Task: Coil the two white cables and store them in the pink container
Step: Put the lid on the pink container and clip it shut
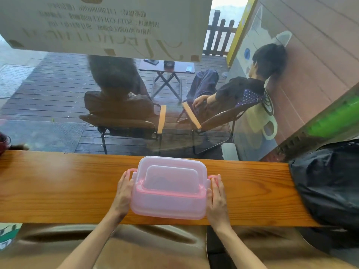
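Flanking the lidded pink container (168,193), both hands' straight fingers (124,180) press its sides; contents unclear.

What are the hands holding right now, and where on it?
The pink container, lid on: the left hand is at its left side latch, the right hand at its right side latch, fingers straight against them.

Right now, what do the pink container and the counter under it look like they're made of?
The pink container looks like translucent plastic, slightly glossy: dim shapes show through its lid and walls, and its corners are rounded as if moulded. The counter looks like wood with a smooth, varnished finish: long orange-brown grain lines run along it and it has a soft sheen. Whether it is solid wood or veneer cannot be told.
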